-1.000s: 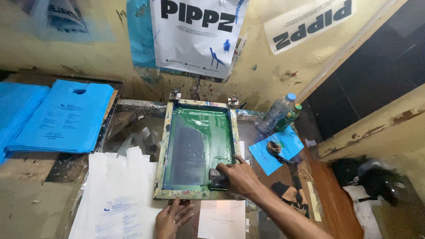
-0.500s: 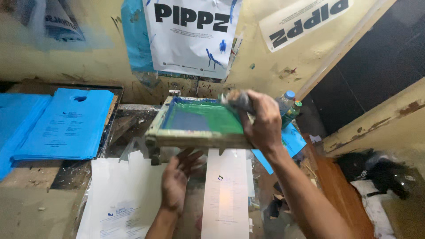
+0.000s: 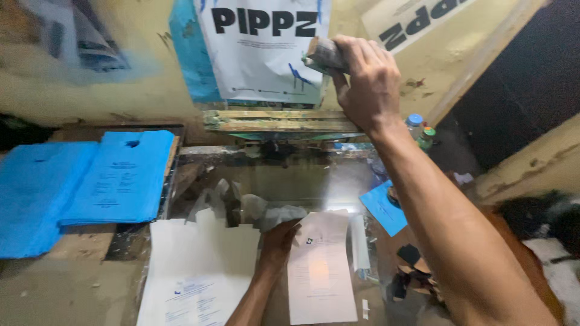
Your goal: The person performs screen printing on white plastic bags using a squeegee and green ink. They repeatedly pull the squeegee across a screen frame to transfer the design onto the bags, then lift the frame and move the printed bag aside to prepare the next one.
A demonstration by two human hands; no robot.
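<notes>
Gripping a squeegee (image 3: 323, 55) high above the bench, the right hand (image 3: 368, 81) has its grip wrapped tight around the wooden handle, and the wooden-framed printing screen (image 3: 278, 122) stands tilted up on its far hinged edge just below that fist. The left hand (image 3: 279, 242) rests low near the front edge of the bench, its grip pinching the top left corner of a white sheet (image 3: 319, 268) that lies flat on the glass printing bed (image 3: 290, 181). That sheet looks thin, limp and very light; it would likely curl or slide if pushed, so a corner or an edge seems the sensible place to take it, clear of the small printed mark near its top. To the left of it lies a stack of white bags (image 3: 199, 271) with cut handles, and further left, towards the bench's left edge, a pile of blue bags (image 3: 115, 178). A blue scrap (image 3: 380, 208) and two capped bottles (image 3: 420, 130) sit by the right edge. The bench is worn and ink-stained. Posters hang on the yellow back wall (image 3: 151, 84), and the room is dim, with a bright glare on the glass.
</notes>
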